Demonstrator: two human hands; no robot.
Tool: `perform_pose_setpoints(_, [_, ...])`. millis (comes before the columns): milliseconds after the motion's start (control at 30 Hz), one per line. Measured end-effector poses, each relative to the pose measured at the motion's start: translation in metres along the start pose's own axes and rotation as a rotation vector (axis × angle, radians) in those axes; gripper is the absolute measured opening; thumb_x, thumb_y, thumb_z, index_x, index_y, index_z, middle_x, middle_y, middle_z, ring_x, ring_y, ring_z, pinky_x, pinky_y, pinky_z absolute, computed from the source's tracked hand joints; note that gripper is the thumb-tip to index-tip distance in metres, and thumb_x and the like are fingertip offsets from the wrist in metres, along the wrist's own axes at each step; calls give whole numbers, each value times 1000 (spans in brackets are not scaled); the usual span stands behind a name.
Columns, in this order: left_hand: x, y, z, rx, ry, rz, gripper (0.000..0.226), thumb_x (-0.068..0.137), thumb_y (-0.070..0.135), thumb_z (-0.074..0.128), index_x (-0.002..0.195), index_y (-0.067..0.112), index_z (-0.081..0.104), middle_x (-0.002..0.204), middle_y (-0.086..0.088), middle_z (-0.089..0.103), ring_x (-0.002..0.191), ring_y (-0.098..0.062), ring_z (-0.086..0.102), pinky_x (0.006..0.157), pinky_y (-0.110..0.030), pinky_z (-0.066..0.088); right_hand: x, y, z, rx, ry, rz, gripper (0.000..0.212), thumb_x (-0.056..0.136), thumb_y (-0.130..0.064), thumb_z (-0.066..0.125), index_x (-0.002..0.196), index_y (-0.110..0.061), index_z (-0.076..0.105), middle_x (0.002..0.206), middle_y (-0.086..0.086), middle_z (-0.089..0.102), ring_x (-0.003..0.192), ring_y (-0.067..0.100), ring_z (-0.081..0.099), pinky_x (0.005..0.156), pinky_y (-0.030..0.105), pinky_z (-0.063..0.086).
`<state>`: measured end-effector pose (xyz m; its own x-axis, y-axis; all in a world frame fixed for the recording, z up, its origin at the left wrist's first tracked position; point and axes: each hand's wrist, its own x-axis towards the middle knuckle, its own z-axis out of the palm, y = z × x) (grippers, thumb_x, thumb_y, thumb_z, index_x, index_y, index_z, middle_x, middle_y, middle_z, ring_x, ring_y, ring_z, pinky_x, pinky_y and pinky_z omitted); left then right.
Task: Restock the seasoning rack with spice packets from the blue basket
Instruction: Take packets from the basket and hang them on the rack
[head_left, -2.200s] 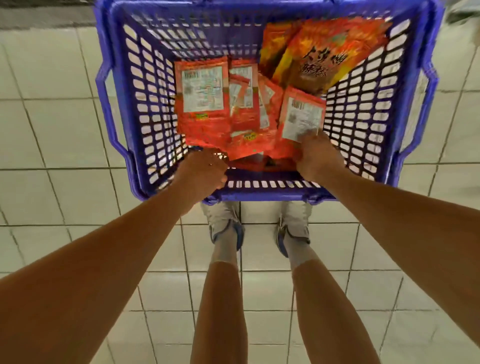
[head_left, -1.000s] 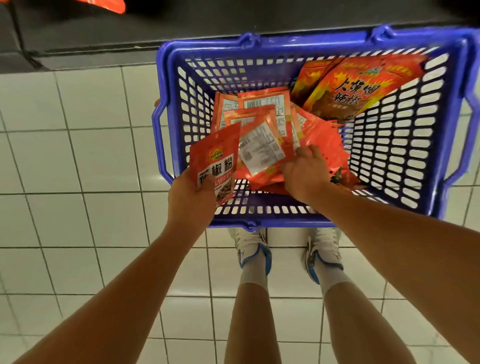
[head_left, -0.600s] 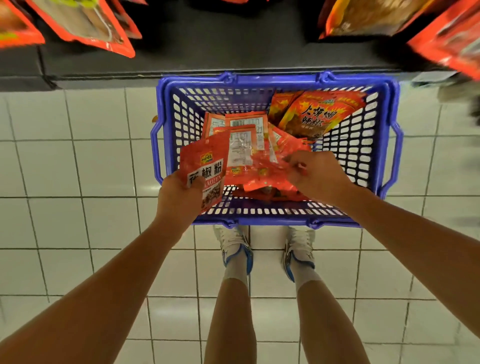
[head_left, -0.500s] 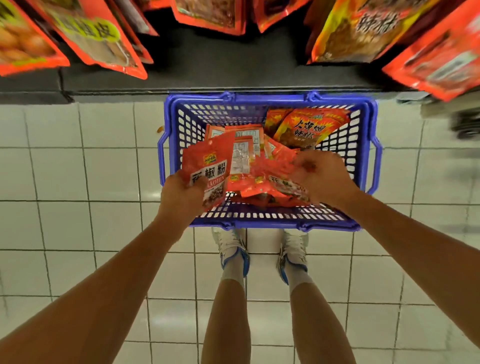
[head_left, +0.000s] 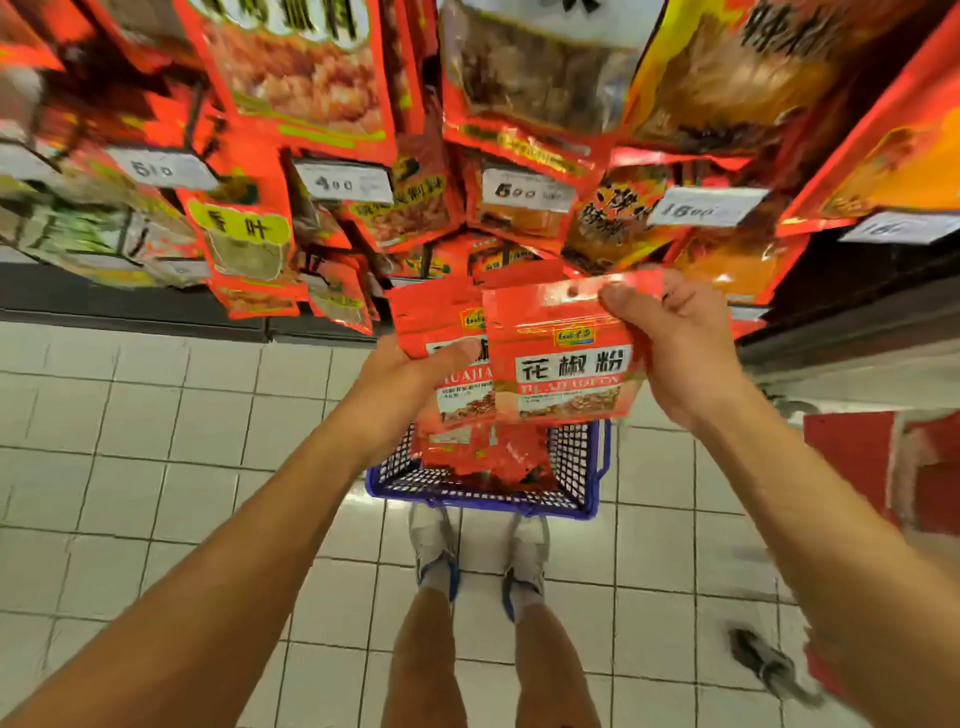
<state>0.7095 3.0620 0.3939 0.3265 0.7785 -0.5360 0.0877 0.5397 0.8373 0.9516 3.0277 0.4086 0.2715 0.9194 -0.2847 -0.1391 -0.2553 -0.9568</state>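
Both hands are up out of the blue basket (head_left: 582, 467) now, each carrying a red packet that was down among the pile half a second back, and the view is tilting up so the seasoning rack (head_left: 467, 197) is filling the top half. Near first: basket is sitting on the tiled floor just ahead of the feet, more red packets lying loose in it, mostly blocked by the raised ones. Left hand (head_left: 400, 384) is gripping the left packet (head_left: 441, 322) low on its face, thumb curled across the label. Right hand (head_left: 670, 343) is pinching the right packet (head_left: 566, 364) at its top right corner, just beside the hang hole, thumb in front. Right packet is overlapping the left one and sitting upright, long axis roughly vertical, hole end pointing up toward the rack. Rack is lying directly above and beyond both hands; right hand is nearer the hang point, so my read is it goes first, hole onto a peg. Matching packets look to be hanging right behind the raised pair, partly covered. Pegs themselves aren't visible, rack is motion-blurred, price tags (head_left: 524, 192) barely legible, upper rows cut off by the frame.
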Motion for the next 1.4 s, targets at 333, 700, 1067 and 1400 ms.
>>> perform_pose_setpoints(333, [-122, 204, 55, 91, 96, 428, 10, 84, 12, 78, 91, 10, 71, 73, 2, 75, 49, -19, 62, 41, -20, 45, -57, -241, 15, 6, 135, -326, 13, 84, -33, 67, 73, -33, 72, 73, -10, 71, 70, 12, 66, 70, 32, 54])
perform_pose_setpoints(700, [-194, 382, 63, -81, 114, 779, 21, 77, 46, 74, 96, 39, 78, 103, 5, 78, 94, -15, 74, 79, -38, 60, -88, -437, 32, -11, 203, -707, 19, 72, -52, 71, 78, -34, 73, 75, -10, 74, 74, 14, 66, 78, 45, 56])
perform_pose_setpoints(1067, [-225, 486, -8, -125, 291, 973, 25, 91, 10, 70, 75, 28, 77, 75, 5, 76, 67, -14, 73, 60, -30, 58, -68, -556, 73, -83, 294, -842, 16, 90, -28, 71, 75, -24, 68, 70, -14, 74, 69, 7, 70, 71, 36, 59])
perform_pose_setpoints(1400, [-204, 532, -7, -32, 110, 978, 13, 94, 30, 70, 94, 18, 74, 89, 1, 80, 80, -15, 77, 60, -21, 57, -36, -609, 137, -130, 366, -752, 24, 86, -26, 68, 65, -22, 60, 60, -8, 69, 60, 12, 68, 63, 39, 56])
